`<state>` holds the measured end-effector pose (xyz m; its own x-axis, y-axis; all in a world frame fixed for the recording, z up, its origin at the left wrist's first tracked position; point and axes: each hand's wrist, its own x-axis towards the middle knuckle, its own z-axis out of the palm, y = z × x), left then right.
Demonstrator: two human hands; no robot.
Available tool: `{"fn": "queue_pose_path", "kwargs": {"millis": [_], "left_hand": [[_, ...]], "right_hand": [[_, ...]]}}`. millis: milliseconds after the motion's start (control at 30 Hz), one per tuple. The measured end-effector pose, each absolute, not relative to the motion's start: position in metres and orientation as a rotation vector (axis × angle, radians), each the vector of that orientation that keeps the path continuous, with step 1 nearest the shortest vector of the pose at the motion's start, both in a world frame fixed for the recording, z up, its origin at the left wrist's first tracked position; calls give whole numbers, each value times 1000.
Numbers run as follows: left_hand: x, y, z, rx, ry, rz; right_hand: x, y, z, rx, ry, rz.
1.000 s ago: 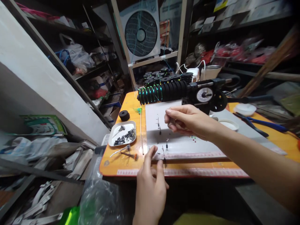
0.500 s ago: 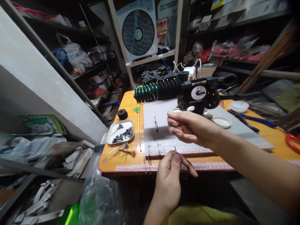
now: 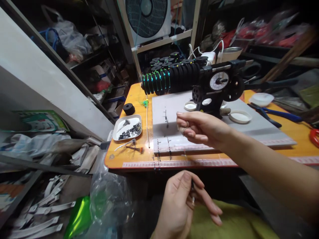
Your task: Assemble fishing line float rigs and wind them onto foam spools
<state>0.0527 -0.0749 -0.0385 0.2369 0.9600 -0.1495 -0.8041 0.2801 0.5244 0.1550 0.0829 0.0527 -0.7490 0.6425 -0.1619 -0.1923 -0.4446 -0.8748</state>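
My left hand (image 3: 183,199) is held low in front of the table edge. Its thumb and forefinger pinch a small dark piece with a shiny end (image 3: 193,199), while the other fingers stretch loosely. Over the white board (image 3: 159,103) hovers my right hand (image 3: 199,127), its fingertips pressed together and curled; what they hold, if anything, is too fine to make out. Small dark wire-like pieces (image 3: 166,119) lie on the board, and several more hang along its front edge. Behind stands a black winding device with a dial (image 3: 218,80) and a row of black spools (image 3: 159,79) bearing green-blue line.
At the left a white tray (image 3: 115,133) holds small black and metal parts, near a black spool (image 3: 129,109) and small brushes (image 3: 134,148). A thin pale stick (image 3: 148,122) lies beside the board. Blue-handled pliers (image 3: 284,114) and shallow white lids (image 3: 240,117) are at the right.
My left hand has dropped from the board's front edge toward my lap, and the small piece in it now shows. My right hand stays raised over the board. The view has tilted down.
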Motion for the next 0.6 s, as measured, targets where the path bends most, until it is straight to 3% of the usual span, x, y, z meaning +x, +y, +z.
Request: {"fn": "queue_pose_path", "kwargs": {"millis": [600], "left_hand": [[44,-90,-41,460,574,1318]], "right_hand": [[169,62,38,-740,-1539,2083]]}}
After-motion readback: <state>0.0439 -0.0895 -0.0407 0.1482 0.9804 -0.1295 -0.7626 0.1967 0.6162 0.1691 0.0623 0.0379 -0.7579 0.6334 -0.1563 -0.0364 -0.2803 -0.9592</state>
